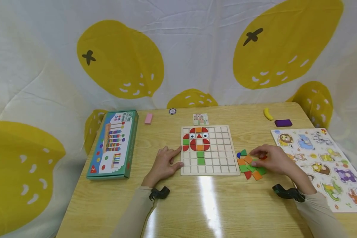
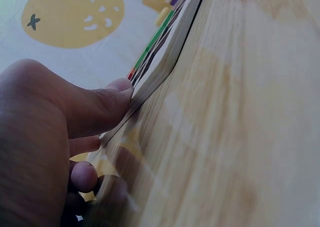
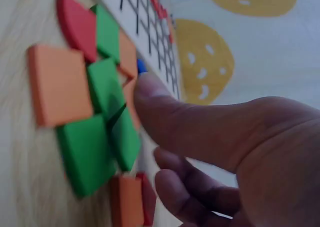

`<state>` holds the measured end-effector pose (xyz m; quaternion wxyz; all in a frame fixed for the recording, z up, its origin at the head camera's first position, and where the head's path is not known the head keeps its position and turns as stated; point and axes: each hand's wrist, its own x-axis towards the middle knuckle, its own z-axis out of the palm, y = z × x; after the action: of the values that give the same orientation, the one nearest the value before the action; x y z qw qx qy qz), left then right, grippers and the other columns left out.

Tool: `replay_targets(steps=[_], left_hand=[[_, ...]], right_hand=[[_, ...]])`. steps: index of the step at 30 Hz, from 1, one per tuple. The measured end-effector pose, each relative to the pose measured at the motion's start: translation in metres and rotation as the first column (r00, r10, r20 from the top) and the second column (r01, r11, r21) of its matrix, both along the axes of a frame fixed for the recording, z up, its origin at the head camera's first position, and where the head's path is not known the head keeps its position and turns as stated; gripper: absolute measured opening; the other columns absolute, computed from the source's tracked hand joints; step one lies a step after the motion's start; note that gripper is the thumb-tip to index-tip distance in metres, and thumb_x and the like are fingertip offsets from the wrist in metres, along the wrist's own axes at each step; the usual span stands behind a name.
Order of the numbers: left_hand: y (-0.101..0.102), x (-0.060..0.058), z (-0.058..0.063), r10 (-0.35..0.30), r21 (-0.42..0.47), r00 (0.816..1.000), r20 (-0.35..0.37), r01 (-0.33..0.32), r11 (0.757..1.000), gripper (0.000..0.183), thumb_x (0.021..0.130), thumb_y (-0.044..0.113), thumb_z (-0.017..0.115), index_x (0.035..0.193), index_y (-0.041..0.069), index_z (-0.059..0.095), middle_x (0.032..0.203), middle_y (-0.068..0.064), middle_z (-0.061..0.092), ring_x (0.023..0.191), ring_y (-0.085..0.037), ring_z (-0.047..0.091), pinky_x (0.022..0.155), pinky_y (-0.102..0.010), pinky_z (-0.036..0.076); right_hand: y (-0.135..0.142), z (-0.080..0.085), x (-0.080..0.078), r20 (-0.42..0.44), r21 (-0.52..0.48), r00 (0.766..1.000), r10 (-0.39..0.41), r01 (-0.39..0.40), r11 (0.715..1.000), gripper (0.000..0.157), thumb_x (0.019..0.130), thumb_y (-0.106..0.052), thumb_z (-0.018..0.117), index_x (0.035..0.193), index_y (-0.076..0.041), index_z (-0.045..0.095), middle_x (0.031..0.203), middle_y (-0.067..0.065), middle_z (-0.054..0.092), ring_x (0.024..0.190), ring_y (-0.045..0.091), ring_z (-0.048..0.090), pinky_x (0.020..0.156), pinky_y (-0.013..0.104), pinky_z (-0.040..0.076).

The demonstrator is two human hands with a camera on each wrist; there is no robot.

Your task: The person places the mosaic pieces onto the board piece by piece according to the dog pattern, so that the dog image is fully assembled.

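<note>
A wooden grid board (image 1: 220, 162) lies flat, with red, green and orange tiles and two eye tiles (image 1: 192, 136) set in its left part. My left hand (image 1: 164, 163) touches the board's left edge with index finger and thumb; in the left wrist view the thumb (image 2: 107, 104) rests against the rim near a corner. Right of the board, my right hand (image 1: 272, 159) hovers at a loose pile of tiles, its thumb (image 3: 165, 107) overlapping them in the right wrist view. Green tiles (image 3: 87, 157), an orange tile (image 3: 57, 84) and a red quarter-round tile (image 3: 77, 27) show there.
A picture card (image 1: 200, 119) lies behind the board, near a round chip (image 1: 172, 111) and a pink block (image 1: 148, 118). Left stands a green game box (image 1: 114, 145). An animal puzzle board (image 1: 321, 165), a purple block (image 1: 283, 123) and a toy banana (image 1: 268, 114) are at right.
</note>
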<state>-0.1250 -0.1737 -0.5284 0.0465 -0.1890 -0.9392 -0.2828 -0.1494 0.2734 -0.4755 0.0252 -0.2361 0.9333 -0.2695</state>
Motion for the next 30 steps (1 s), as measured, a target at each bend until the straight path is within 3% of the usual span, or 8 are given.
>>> replay_targets(steps=[5, 11, 16, 21, 25, 27, 30], left_hand=[[0.0, 0.001, 0.0, 0.007, 0.003, 1.0, 0.005, -0.007, 1.0, 0.068, 0.086, 0.047, 0.072, 0.146, 0.022, 0.051, 0.066, 0.007, 0.041, 0.071, -0.013, 0.032, 0.076, -0.035, 0.026], [0.0, 0.002, 0.0, 0.001, 0.006, 1.0, 0.014, -0.001, 1.0, 0.068, 0.086, 0.047, 0.072, 0.145, 0.022, 0.052, 0.065, 0.008, 0.04, 0.071, -0.012, 0.032, 0.076, -0.035, 0.026], [0.0, 0.001, 0.001, -0.009, 0.01, 1.0, 0.012, 0.009, 1.0, 0.068, 0.086, 0.047, 0.073, 0.145, 0.021, 0.051, 0.065, 0.008, 0.041, 0.071, -0.012, 0.032, 0.077, -0.034, 0.026], [0.0, 0.0, 0.001, -0.011, 0.004, 1.0, -0.002, 0.011, 1.0, 0.068, 0.086, 0.047, 0.073, 0.145, 0.021, 0.052, 0.064, 0.009, 0.04, 0.07, -0.012, 0.032, 0.077, -0.034, 0.026], [0.0, 0.0, -0.001, -0.01, -0.012, 1.0, -0.011, 0.01, 1.0, 0.068, 0.086, 0.048, 0.072, 0.145, 0.021, 0.052, 0.064, 0.01, 0.04, 0.07, -0.011, 0.032, 0.077, -0.034, 0.026], [0.0, 0.0, -0.002, -0.008, -0.013, 1.0, -0.012, 0.008, 1.0, 0.068, 0.086, 0.048, 0.072, 0.145, 0.022, 0.052, 0.064, 0.01, 0.04, 0.07, -0.011, 0.032, 0.077, -0.034, 0.026], [0.0, 0.0, -0.001, -0.005, -0.013, 1.0, -0.013, 0.005, 1.0, 0.068, 0.086, 0.048, 0.072, 0.145, 0.022, 0.051, 0.065, 0.01, 0.04, 0.07, -0.011, 0.032, 0.077, -0.034, 0.026]], right_hand=[[0.01, -0.004, 0.001, -0.022, 0.02, 0.998, 0.063, -0.063, 0.998, 0.025, 0.074, -0.021, 0.087, 0.096, -0.016, 0.075, 0.085, -0.006, 0.066, 0.074, 0.01, 0.059, 0.067, 0.028, 0.048], [0.008, -0.007, -0.003, 0.015, 0.031, 1.0, 0.016, -0.016, 0.999, 0.02, 0.074, -0.022, 0.087, 0.082, -0.02, 0.069, 0.074, -0.011, 0.06, 0.065, 0.003, 0.05, 0.062, 0.025, 0.043], [0.008, -0.007, -0.005, 0.053, 0.025, 0.998, -0.014, 0.013, 1.0, 0.022, 0.077, -0.026, 0.085, 0.086, -0.017, 0.067, 0.073, -0.008, 0.057, 0.061, 0.003, 0.046, 0.058, 0.023, 0.04], [0.008, -0.004, -0.005, 0.066, 0.004, 0.997, -0.027, 0.027, 1.0, 0.012, 0.085, -0.024, 0.078, 0.085, -0.02, 0.067, 0.074, -0.008, 0.058, 0.062, 0.005, 0.048, 0.058, 0.024, 0.04], [-0.003, 0.0, -0.004, 0.049, -0.177, 0.998, -0.028, 0.036, 0.984, 0.009, 0.092, -0.017, 0.07, 0.098, -0.013, 0.065, 0.078, -0.002, 0.06, 0.063, 0.01, 0.055, 0.058, 0.024, 0.044], [-0.018, 0.001, -0.003, 0.079, -0.307, 0.997, -0.001, 0.025, 0.951, 0.013, 0.095, -0.014, 0.067, 0.106, -0.009, 0.063, 0.081, 0.004, 0.062, 0.064, 0.017, 0.059, 0.058, 0.026, 0.047], [-0.051, -0.003, 0.003, 0.175, -0.475, 0.982, 0.067, 0.024, 0.88, 0.02, 0.093, -0.013, 0.068, 0.111, -0.005, 0.063, 0.084, 0.011, 0.066, 0.067, 0.027, 0.063, 0.058, 0.03, 0.05]])
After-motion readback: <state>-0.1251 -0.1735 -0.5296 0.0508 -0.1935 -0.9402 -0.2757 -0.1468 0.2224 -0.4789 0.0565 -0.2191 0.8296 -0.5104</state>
